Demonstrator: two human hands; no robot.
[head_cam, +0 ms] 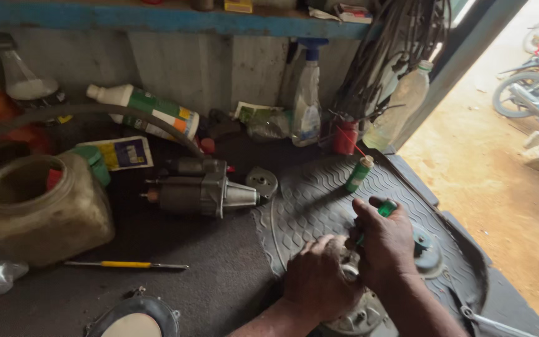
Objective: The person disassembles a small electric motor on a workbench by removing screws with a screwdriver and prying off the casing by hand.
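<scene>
I am looking down at a cluttered workbench where both hands are working close together on a ribbed grey rubber mat. My left hand is clenching down over a round metal part, and my palm is hiding most of it, so only a dull grey rim is showing below my wrists. My right hand is closing around a green-handled tool; only the green end is sticking out above my knuckles, and I cannot tell what kind of tip it has because my fingers are covering the rest. The two hands are touching over the part, and the spot where the tool meets the metal is hidden.

Just past my right hand a bluish round piece is peeking out, half covered. A small green spray can is standing farther up the mat. To the left, on the dark bench, a starter motor is lying on its side, a yellow-handled screwdriver is lying near it, and a grimy plastic jar is sitting open. At the bottom edge a round black-rimmed piece is being cut off, and a wrench is only partly showing at the right.
</scene>
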